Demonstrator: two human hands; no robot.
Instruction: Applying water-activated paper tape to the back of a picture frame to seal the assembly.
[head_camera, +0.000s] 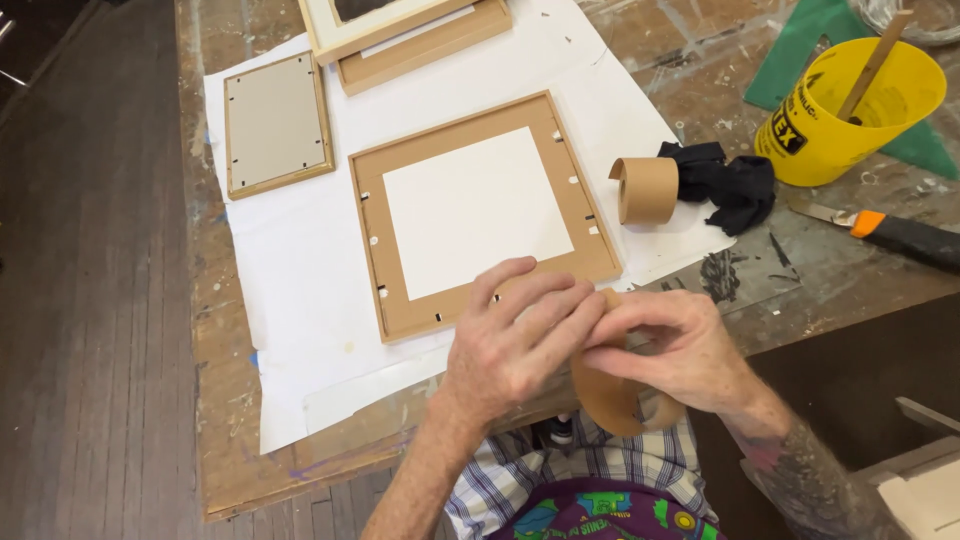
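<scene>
Both hands meet at the near edge of the worktop (215, 420), just below the lower right corner of a wooden picture frame (478, 215) that lies face down on a white paper sheet (300, 270). The left hand (515, 340) lies flat over the right, its fingers (545, 305) close together and stretched toward the right, their tips resting on the right hand (665, 345) and on the top of a roll of brown paper tape (610, 400). The right hand's fingers are curled together and pinch the roll's upper edge (the exact grip is hidden under the left hand), while the curved brown band hangs below both hands, in front of the person's plaid shirt (560, 470). The frame holds a tan backing with a white rectangle at its middle and small metal tabs along its inner edge. A 2nd roll of brown tape (645, 188) stands on the paper just to the right of the frame, touching a crumpled black cloth (735, 180). Farther right, a yellow plastic cup (850, 110) holds a wooden stick, and a utility knife (895, 232) with an orange band lies near it. A smaller frame (275, 125) lies face down at the upper left of the sheet.
</scene>
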